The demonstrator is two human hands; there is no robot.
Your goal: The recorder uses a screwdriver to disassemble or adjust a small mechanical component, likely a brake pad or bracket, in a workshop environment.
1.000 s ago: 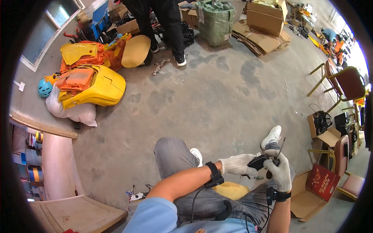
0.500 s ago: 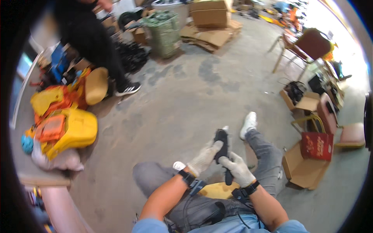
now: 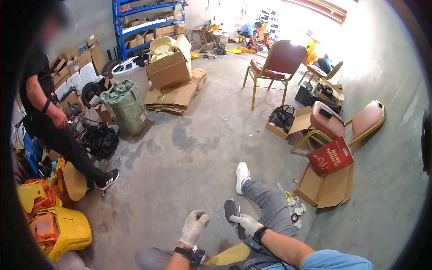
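Blue metal shelving (image 3: 150, 26) is standing at eleven o'clock, a maroon, gold-framed chair (image 3: 284, 58) at one; beyond it, white daylight (image 3: 325, 23) is brightening the grey concrete floor (image 3: 173, 184).

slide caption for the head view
Gloved right hand holds a black part and a screwdriver; left hand hovers apart.

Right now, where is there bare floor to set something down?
Bare floor lies ahead of the left hand, between the white shoe and the black shoe. Crowded: right of the gray leg, with scissors, white scraps and an open box.
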